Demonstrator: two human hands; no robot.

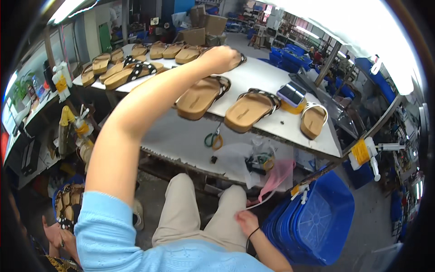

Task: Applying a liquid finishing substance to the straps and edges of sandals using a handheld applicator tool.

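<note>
My left hand (223, 60) reaches across to the far side of the white table, fingers closed round a sandal whose dark strap (244, 58) shows past the knuckles; the rest is hidden. Below that forearm, a tan-soled sandal with a dotted dark strap (197, 99) lies at the table's near edge. To its right sits a similar sandal (247, 111). Farther right is a sandal with a white strap (313, 121), beside a phone-like dark device (292, 94) on a yellow roll. My right hand (248, 222) rests by my right knee, fingers loosely bent, with nothing visible in it.
More sandals (118, 76) stand along the table's far left. On a lower shelf lie scissors (214, 139), a clear bag and a pink mask-like cloth (277, 177). Stacked blue bins (326, 217) stand at right. Another person's hands (58, 235) are near sandals at lower left.
</note>
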